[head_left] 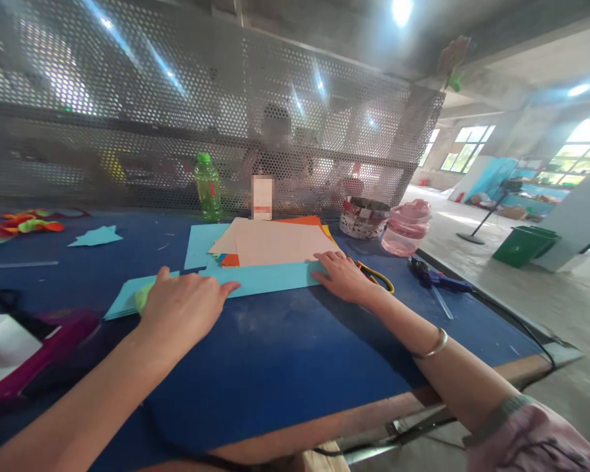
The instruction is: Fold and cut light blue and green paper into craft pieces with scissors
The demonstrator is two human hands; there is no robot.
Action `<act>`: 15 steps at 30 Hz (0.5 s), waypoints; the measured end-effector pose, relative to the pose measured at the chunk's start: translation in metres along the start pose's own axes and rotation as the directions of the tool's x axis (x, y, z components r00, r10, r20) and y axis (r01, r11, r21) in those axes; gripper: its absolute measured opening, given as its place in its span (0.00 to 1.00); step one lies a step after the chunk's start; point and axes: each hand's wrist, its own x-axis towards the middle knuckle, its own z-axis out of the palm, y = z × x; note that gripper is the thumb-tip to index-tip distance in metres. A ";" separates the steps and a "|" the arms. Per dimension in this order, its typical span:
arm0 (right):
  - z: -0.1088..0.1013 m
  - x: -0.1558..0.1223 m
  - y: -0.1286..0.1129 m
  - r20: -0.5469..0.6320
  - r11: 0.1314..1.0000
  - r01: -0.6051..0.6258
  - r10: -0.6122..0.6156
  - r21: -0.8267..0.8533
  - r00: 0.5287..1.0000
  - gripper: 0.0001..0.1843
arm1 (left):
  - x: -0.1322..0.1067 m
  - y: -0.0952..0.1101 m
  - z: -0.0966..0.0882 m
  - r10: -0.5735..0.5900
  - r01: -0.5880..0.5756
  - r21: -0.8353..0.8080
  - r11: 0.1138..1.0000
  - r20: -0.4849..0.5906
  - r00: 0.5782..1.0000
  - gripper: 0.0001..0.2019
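A light-blue paper strip lies across the table in front of me, its near edge straight like a fold. On its left part rests my left hand, fingers curled under and thumb stretched right along the paper. A pale yellow-green wad shows at that hand's left side; most of it is hidden. My right hand lies with fingers spread on the strip's right end. More light-blue sheets sit under and left of my left hand. Behind the strip is a stack of pale pink paper over orange and blue sheets.
At the back stand a green bottle, a paper-wrapped round container and a pink jug. Yellow-handled scissors and a blue glue gun lie right. A blue paper star and a magenta object are left.
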 end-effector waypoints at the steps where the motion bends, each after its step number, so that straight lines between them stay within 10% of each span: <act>1: 0.003 0.001 0.001 0.031 0.999 0.017 -0.018 0.030 0.999 0.28 | 0.002 -0.003 0.001 0.005 -0.005 -0.004 1.000 -0.031 1.000 0.28; 8: 0.008 0.011 0.010 0.072 0.992 -0.052 0.044 0.119 0.996 0.41 | 0.019 -0.027 0.021 -0.121 0.116 -0.249 0.961 -0.006 0.993 0.21; 15: 0.010 0.019 0.021 0.031 0.959 -0.044 0.037 0.280 0.999 0.30 | 0.034 -0.043 0.046 -0.089 0.078 -0.331 0.940 -0.020 0.996 0.32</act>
